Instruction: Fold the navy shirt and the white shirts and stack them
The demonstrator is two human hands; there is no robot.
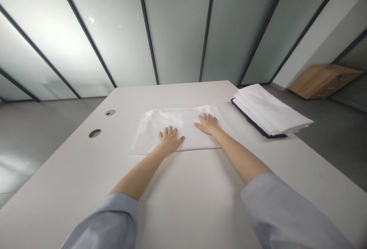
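A flat white packet (186, 126) lies on the white table, its left part shiny like clear plastic; what is inside I cannot make out. My left hand (169, 140) rests flat near the packet's front edge, fingers spread. Farther back and to the right, my right hand (208, 124) presses on the same packet with its palm down and fingers apart. Neither hand grips anything.
To the right, a stack of folded white sheets (271, 107) sits on a dark blue flat thing (252, 121) near the table's edge. Two round holes, one with a grey cover (110, 112), pierce the table (86, 172) at left. A wooden cabinet (318, 80) stands beyond, by frosted glass panels.
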